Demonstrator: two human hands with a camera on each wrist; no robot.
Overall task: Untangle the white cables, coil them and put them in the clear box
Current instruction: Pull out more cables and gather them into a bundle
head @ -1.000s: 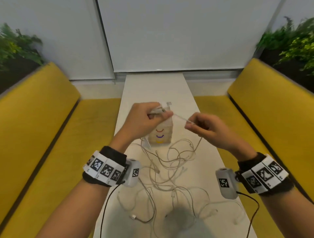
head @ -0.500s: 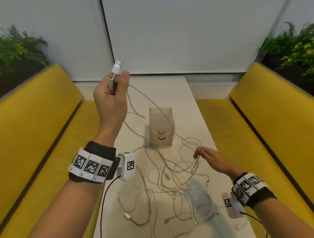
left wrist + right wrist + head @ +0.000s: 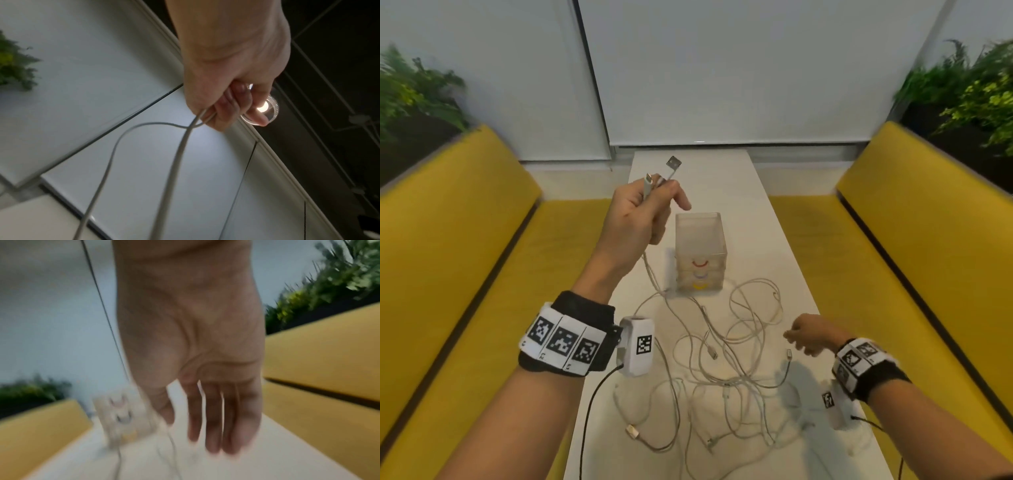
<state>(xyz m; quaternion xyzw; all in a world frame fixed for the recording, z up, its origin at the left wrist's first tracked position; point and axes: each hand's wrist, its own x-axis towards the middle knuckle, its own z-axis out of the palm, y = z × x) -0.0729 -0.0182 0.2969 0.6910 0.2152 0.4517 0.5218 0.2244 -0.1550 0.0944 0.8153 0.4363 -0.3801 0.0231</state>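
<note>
The cables point(image 3: 726, 356) lay as one thin white tangle on the table point(image 3: 784, 260), just before the box point(image 3: 700, 251); how many, I couldn't count. Two plug ends point(image 3: 659, 173) stuck up from the left hand point(image 3: 642, 216), which gripped them, lower than half a second before and nearer the single frosted clear box. The right hand point(image 3: 810, 334) had drawn back toward the table's right edge, low over the table, fingers loose, holding nothing. Two yellow benches point(image 3: 914, 240) flanked the table.
</note>
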